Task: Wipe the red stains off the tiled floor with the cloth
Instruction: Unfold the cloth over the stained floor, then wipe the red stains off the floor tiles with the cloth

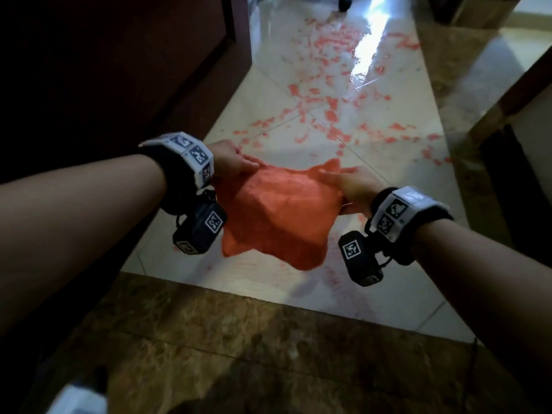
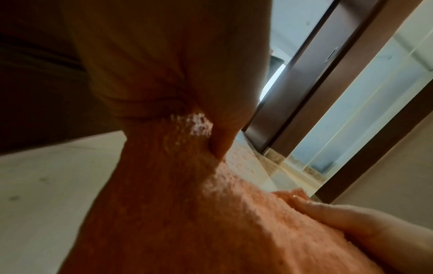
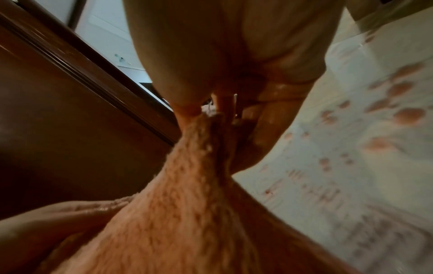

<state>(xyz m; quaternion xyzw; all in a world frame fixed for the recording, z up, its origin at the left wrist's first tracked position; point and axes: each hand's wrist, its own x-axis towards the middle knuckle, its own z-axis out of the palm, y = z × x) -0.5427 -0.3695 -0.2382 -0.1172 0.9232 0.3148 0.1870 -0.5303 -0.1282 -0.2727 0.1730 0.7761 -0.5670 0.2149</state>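
An orange-red cloth (image 1: 277,210) hangs spread between both hands, above the pale tiled floor (image 1: 373,186). My left hand (image 1: 236,162) pinches its far left corner, and my right hand (image 1: 352,186) pinches its far right edge. The near part of the cloth droops down. Red stains (image 1: 331,115) are smeared over the tiles beyond the cloth, up to the bright glare. In the left wrist view the cloth (image 2: 187,204) runs from my pinching fingers (image 2: 220,140) toward the right hand (image 2: 351,222). In the right wrist view the cloth (image 3: 178,194) is bunched at the fingertips, with stains (image 3: 407,115) on the floor behind.
A dark wooden door or cabinet (image 1: 119,70) stands on the left. A brown marble threshold (image 1: 239,354) lies near me. A dark frame (image 1: 513,180) and marble border line the right side. A black cable (image 1: 473,363) runs at the lower right.
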